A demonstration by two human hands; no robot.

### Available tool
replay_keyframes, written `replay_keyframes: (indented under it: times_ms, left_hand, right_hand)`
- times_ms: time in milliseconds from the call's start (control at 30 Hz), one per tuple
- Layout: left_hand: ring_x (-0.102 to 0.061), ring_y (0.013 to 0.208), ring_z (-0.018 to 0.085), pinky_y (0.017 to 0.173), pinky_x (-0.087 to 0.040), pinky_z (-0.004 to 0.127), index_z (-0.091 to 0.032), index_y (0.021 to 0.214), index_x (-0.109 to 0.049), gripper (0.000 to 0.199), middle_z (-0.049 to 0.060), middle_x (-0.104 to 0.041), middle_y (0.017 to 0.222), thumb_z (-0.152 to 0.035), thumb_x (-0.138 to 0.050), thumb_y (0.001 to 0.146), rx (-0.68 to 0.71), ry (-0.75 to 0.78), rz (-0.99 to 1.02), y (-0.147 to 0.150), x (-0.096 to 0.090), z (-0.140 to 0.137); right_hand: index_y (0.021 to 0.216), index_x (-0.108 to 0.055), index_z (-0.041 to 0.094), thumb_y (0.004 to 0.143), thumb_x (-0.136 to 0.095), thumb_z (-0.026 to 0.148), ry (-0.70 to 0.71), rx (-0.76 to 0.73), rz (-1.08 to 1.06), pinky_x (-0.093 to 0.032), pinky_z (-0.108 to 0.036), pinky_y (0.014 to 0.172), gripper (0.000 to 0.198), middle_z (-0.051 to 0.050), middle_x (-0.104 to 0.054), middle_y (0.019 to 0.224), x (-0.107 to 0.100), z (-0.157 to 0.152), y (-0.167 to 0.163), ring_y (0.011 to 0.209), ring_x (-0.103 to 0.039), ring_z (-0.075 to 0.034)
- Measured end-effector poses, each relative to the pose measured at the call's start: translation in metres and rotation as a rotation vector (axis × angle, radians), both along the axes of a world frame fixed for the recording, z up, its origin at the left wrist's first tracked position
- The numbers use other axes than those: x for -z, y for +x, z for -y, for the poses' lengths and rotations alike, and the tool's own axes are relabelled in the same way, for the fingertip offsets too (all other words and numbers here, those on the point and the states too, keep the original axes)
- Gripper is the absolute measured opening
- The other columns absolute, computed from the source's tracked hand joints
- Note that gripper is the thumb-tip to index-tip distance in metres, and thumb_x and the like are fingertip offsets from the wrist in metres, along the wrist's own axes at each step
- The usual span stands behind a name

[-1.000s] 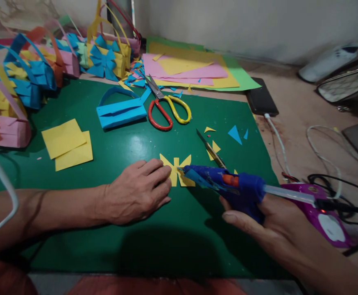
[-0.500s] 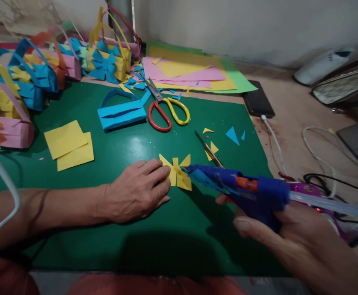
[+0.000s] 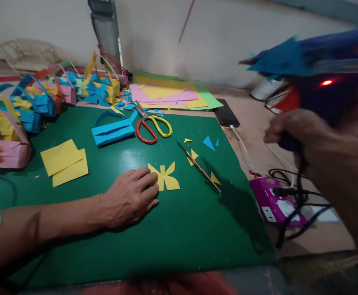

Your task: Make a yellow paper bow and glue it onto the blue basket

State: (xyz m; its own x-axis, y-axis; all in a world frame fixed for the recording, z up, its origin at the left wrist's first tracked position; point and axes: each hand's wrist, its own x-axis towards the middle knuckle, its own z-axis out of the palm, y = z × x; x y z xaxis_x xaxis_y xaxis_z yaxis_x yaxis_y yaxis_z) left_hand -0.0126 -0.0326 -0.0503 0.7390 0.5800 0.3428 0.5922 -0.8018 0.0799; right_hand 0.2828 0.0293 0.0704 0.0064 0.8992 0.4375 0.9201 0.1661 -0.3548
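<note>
My left hand (image 3: 132,198) rests on the green mat, its fingers bent and close together, pressing down the left side of a yellow paper cutout (image 3: 171,180) shaped like a butterfly. A small shiny spot shows at the cutout's middle. Raised at the right, my right hand (image 3: 317,127) is wrapped round the grip of a blue glue gun (image 3: 323,94), which is blurred. Blue paper scraps (image 3: 285,59) cling near its nozzle, and a red light glows on its body. A craft knife (image 3: 202,171) lies on the mat to the right of the cutout.
Scissors (image 3: 148,128) and a blue paper bag (image 3: 114,133) lie farther back. Yellow squares (image 3: 64,162) sit left. Several finished paper bags (image 3: 96,90) line the back left. Paper sheets (image 3: 166,94), a phone (image 3: 227,113) and a purple power socket (image 3: 274,200) with cables border the mat (image 3: 173,237).
My right hand has lifted the glue gun up and right, away from the yellow cutout. My left hand still holds the cutout down. The view has tilted upward and turned right.
</note>
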Motion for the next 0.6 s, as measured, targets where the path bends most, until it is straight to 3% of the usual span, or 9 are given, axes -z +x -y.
replay_keyframes:
  times_ms: [33, 133, 233, 400, 500, 600]
  left_hand:
    - [-0.053, 0.092, 0.024, 0.073, -0.048, 0.037, -0.013, 0.096, -0.061, 0.022, 0.012, -0.062, 0.106, -0.03, -0.049, 0.09, 0.002, -0.001, 0.004, 0.0, 0.0, 0.0]
    - [-0.053, 0.093, 0.024, 0.075, -0.048, 0.038, -0.013, 0.095, -0.061, 0.021, 0.012, -0.062, 0.105, -0.03, -0.049, 0.09, 0.01, -0.004, 0.014, 0.0, 0.0, 0.0]
    - [-0.053, 0.093, 0.023, 0.076, -0.049, 0.038, -0.013, 0.094, -0.062, 0.021, 0.013, -0.061, 0.105, -0.03, -0.05, 0.09, 0.014, 0.005, 0.02, 0.0, 0.0, -0.002]
    - [-0.053, 0.093, 0.023, 0.075, -0.05, 0.038, -0.013, 0.094, -0.062, 0.021, 0.013, -0.062, 0.104, -0.03, -0.05, 0.09, 0.012, 0.016, 0.02, 0.001, 0.0, -0.002]
    - [-0.053, 0.093, 0.024, 0.075, -0.05, 0.038, -0.013, 0.095, -0.062, 0.022, 0.013, -0.062, 0.104, -0.029, -0.049, 0.09, 0.023, 0.011, 0.018, 0.0, 0.0, -0.001]
    - [-0.054, 0.092, 0.024, 0.073, -0.05, 0.037, -0.012, 0.094, -0.063, 0.022, 0.013, -0.063, 0.103, -0.029, -0.049, 0.09, 0.022, 0.024, 0.008, 0.0, 0.0, -0.002]
  right_hand:
    - [0.119, -0.058, 0.013, 0.084, -0.056, 0.042, 0.043, -0.039, -0.063, -0.045, -0.032, 0.064, 0.046, -0.008, -0.068, 0.102, -0.008, -0.01, -0.015, 0.081, -0.063, -0.018]
    - [0.127, -0.052, 0.006, 0.088, -0.05, 0.027, -0.12, -0.09, -0.002, -0.045, -0.029, 0.067, 0.045, -0.009, -0.068, 0.099, -0.012, -0.037, -0.041, 0.08, -0.062, -0.017]
    - [0.128, -0.049, 0.007, 0.089, -0.043, 0.022, -0.281, -0.164, 0.354, -0.045, -0.031, 0.074, 0.043, -0.014, -0.064, 0.112, 0.014, -0.057, -0.04, 0.092, -0.062, -0.024]
    - [0.122, -0.049, 0.006, 0.082, -0.045, 0.017, -0.39, -0.11, 0.601, -0.041, -0.035, 0.064, 0.041, -0.018, -0.067, 0.092, 0.059, -0.079, -0.034, 0.077, -0.062, -0.028]
    - [0.119, -0.051, 0.005, 0.082, -0.047, 0.016, -0.403, -0.1, 0.658, -0.039, -0.034, 0.061, 0.038, -0.022, -0.065, 0.096, 0.066, -0.082, -0.041, 0.078, -0.061, -0.029]
    - [0.115, -0.055, 0.006, 0.085, -0.046, 0.018, -0.37, -0.118, 0.685, -0.04, -0.037, 0.064, 0.034, -0.028, -0.057, 0.114, 0.059, -0.072, -0.053, 0.095, -0.057, -0.036]
